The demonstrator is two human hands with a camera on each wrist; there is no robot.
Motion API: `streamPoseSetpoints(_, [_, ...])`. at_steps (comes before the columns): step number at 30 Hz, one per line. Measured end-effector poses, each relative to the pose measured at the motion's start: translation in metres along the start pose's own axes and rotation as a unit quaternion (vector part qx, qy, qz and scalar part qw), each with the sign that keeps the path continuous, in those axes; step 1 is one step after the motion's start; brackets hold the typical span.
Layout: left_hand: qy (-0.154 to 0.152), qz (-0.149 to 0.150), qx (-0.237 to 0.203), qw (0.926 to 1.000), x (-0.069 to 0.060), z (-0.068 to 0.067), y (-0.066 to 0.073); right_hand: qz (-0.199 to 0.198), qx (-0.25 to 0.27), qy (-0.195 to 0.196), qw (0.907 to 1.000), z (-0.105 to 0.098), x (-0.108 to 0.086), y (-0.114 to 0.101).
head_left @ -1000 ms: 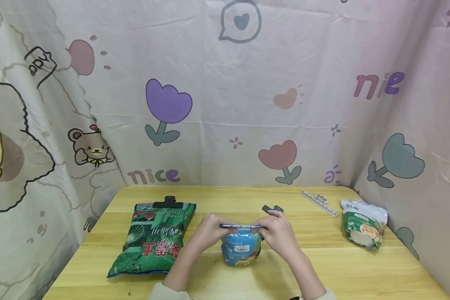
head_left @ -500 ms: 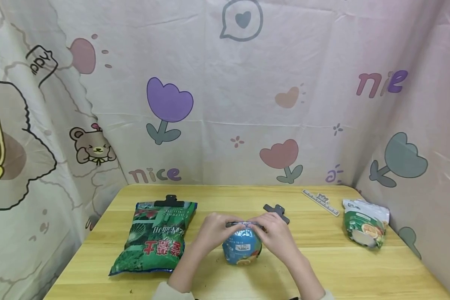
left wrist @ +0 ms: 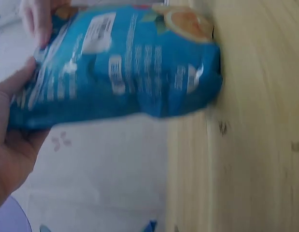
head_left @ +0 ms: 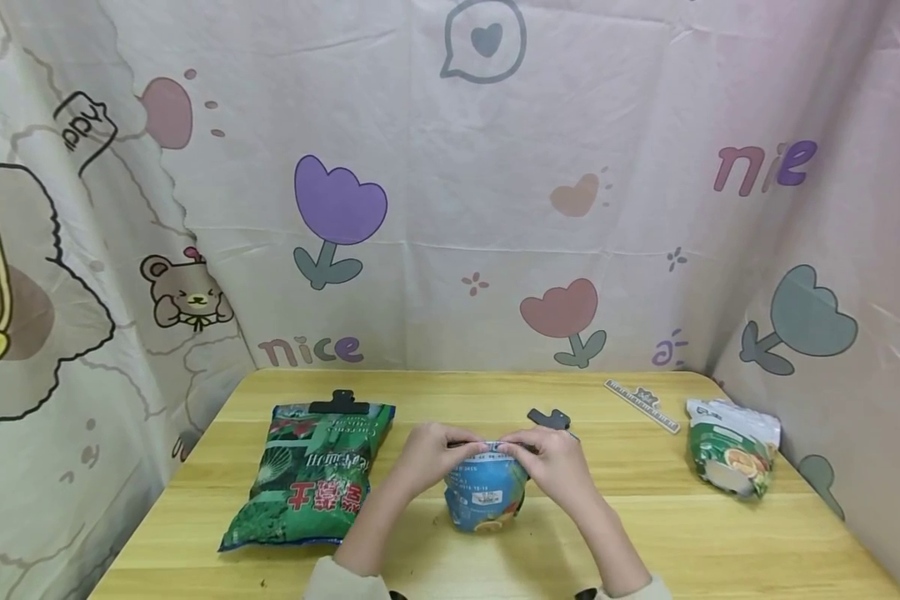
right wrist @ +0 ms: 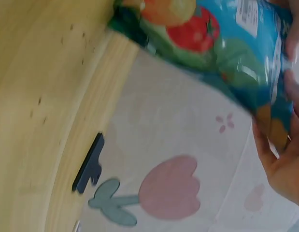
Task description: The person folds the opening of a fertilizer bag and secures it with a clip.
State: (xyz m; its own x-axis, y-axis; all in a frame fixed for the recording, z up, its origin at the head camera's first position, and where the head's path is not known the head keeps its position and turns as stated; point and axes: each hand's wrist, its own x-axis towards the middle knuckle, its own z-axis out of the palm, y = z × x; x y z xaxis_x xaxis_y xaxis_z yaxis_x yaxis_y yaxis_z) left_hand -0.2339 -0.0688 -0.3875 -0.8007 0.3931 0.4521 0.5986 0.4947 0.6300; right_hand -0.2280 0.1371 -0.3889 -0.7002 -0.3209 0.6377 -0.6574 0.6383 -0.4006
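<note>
A blue plastic food bag [head_left: 480,492] with fruit pictures and a white label stands on the wooden table between my hands. My left hand [head_left: 429,458] pinches the left part of its top edge, thumb on the near side. At the right part of that edge, my right hand [head_left: 551,460] pinches in the same way. In the left wrist view the bag [left wrist: 125,67] shows its printed back, with fingers behind the edge. The right wrist view shows the bag's side [right wrist: 226,43] with a tomato picture. Just behind my right hand lies a black clip [head_left: 551,418], partly hidden by it.
On the left lies a large green bag [head_left: 307,475] with a black clip [head_left: 340,403] on its top edge. A white-and-green bag [head_left: 731,450] stands at the right, and a ruler [head_left: 642,405] lies at the back right. A printed curtain [head_left: 450,317] hangs behind the table [head_left: 645,533].
My hands stay at the bag's top edge while the fingers shift along it. The edge, rolled half a second ago, now shows more of its near face below my thumbs.
</note>
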Motion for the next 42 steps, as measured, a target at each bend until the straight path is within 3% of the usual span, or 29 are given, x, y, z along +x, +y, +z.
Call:
streamPoseSetpoints(2, [-0.021, -0.032, -0.049, 0.9981, -0.002, -0.004, -0.002, 0.049, 0.020, -0.021, 0.9984, -0.006, -0.002, 0.002])
streamPoseSetpoints(4, [-0.028, -0.043, -0.076, 0.9958, -0.005, -0.008, -0.004, 0.071, 0.028, -0.028, 0.9967, -0.010, -0.003, 0.005])
streamPoseSetpoints(9, [-0.007, -0.001, -0.059, 0.9982, -0.007, -0.009, -0.006, 0.012, 0.029, -0.001, 0.9995, -0.010, -0.002, 0.010])
streamPoseSetpoints(12, [0.002, 0.007, -0.046, 0.9989, -0.006, -0.008, -0.007, -0.005, 0.032, 0.008, 0.9994, -0.009, -0.002, 0.012])
streamPoseSetpoints(18, [-0.031, -0.044, -0.105, 0.9930, -0.010, -0.013, -0.011, 0.065, 0.073, -0.048, 0.9941, -0.015, -0.006, 0.017])
streamPoseSetpoints(20, [-0.041, -0.057, -0.121, 0.9901, -0.013, -0.017, -0.013, 0.062, 0.084, -0.060, 0.9928, -0.018, -0.009, 0.021])
streamPoseSetpoints(26, [-0.047, -0.052, -0.107, 0.9918, -0.016, -0.021, -0.017, -0.037, 0.078, -0.028, 0.9959, -0.018, -0.011, 0.027])
streamPoseSetpoints(30, [-0.042, -0.046, -0.108, 0.9922, -0.014, -0.021, -0.016, -0.063, 0.078, -0.005, 0.9949, -0.015, -0.009, 0.029])
streamPoseSetpoints(33, [-0.047, -0.051, -0.118, 0.9905, -0.014, -0.023, -0.015, -0.043, 0.090, -0.035, 0.9944, -0.018, -0.008, 0.030])
streamPoseSetpoints(38, [-0.064, -0.063, -0.141, 0.9858, -0.017, -0.024, -0.019, 0.037, 0.110, -0.110, 0.9871, -0.030, -0.010, 0.030])
streamPoseSetpoints(40, [-0.065, -0.065, -0.151, 0.9842, -0.019, -0.024, -0.021, 0.035, 0.107, -0.103, 0.9883, -0.031, -0.012, 0.031])
streamPoseSetpoints(42, [-0.059, -0.065, -0.151, 0.9846, -0.020, -0.025, -0.021, 0.001, 0.097, -0.075, 0.9925, -0.030, -0.012, 0.033])
